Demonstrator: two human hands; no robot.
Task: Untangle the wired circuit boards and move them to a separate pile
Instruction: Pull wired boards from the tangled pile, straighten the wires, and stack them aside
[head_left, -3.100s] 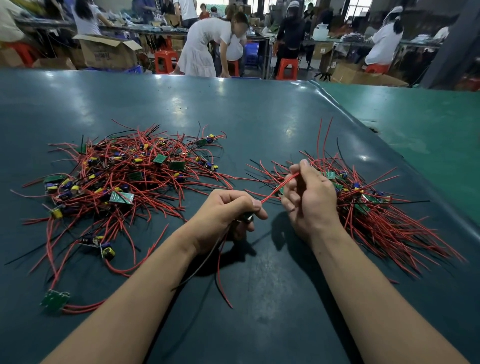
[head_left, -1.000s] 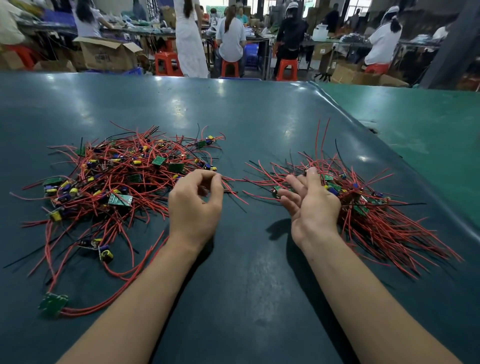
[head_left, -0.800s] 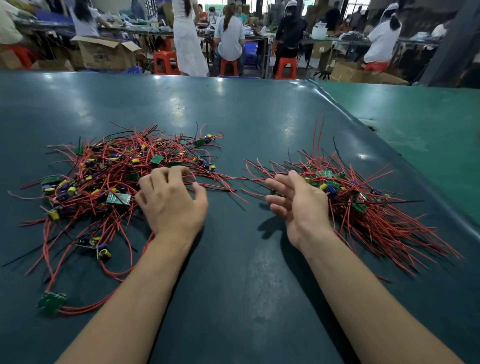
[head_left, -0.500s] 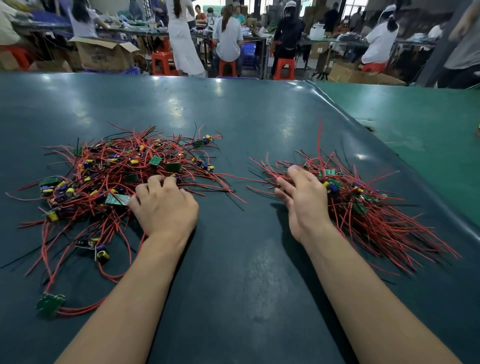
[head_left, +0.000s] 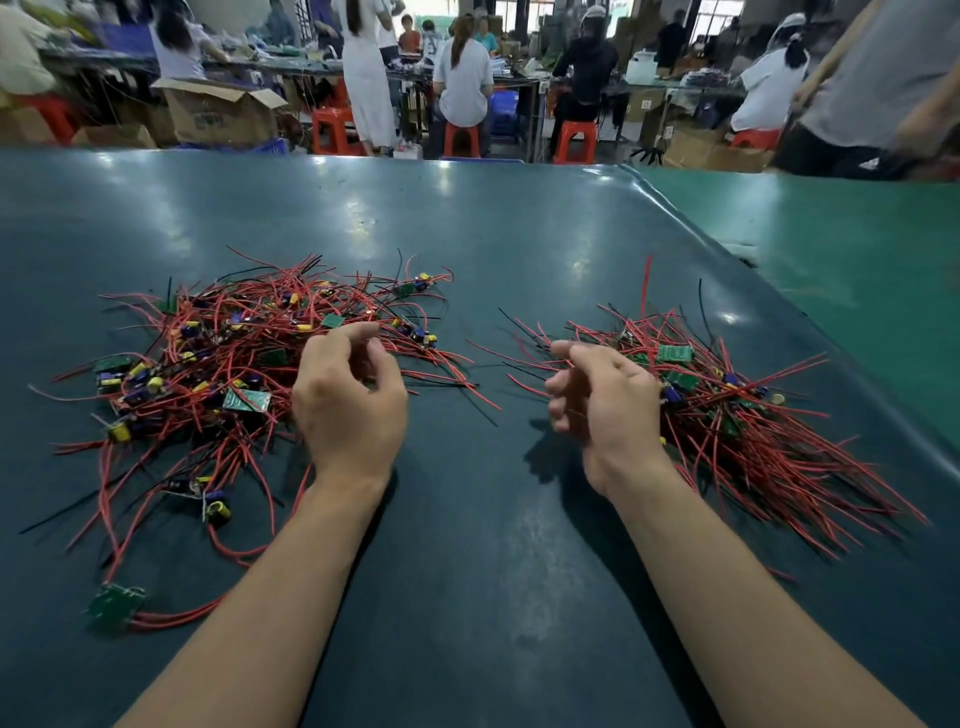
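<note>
Forearms come in from the bottom edge, yours, bare, angled toward the middle of the dark teal counter. Nearest on your left lies a lone green circuit board with red leads trailing right, set apart from the heap above it.

Your left hand hovers at the right edge of the tangled pile, back of the hand up. Its fingers are loosely curled, index reaching forward over the red wires; whether they pinch a wire you cannot tell from this angle, and nothing is plainly held. Your right hand sits at the left edge of the sorted pile, thumb side up, its fingers loosely curled inward and holding nothing visible.

Between the two hands is bare counter, crossed by a few stray red and black wire ends. The tangled pile on your left is a wide knot of red wires with green boards and yellow and blue components scattered through it. The sorted pile on your right lies well apart from it, its wires fanning mostly toward the right and near edge, boards gathered at the upper left.

Beyond the counter's far edge stand red stools, an open cardboard box and several people at work benches, blurred.
</note>
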